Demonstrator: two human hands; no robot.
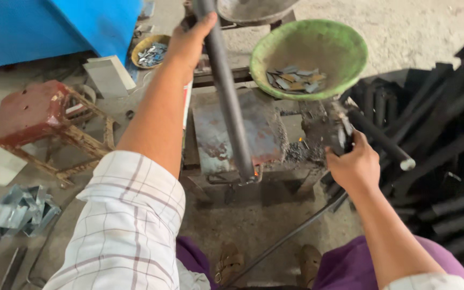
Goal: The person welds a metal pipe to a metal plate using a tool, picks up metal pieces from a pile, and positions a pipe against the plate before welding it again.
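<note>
My left hand [189, 40] grips a long dark metal rod [226, 91] near its top end; the rod slopes down to a small metal work table [232, 129], where its lower tip glows orange. My right hand [356, 164] is closed on the handle of a welding electrode holder [345, 129], held at the table's right edge beside a short dark rod [382, 140] with a pale end. Grey slag and a small spark lie on the table near it.
A green bowl [345, 51] with flat metal pieces stands behind the table. A smaller yellow bowl [149, 51] of metal bits, a rusty red stool [38, 115], a blue machine [55, 24] and cut sheet scraps [20, 209] are on the left. Several dark rods [447, 161] are piled on the right.
</note>
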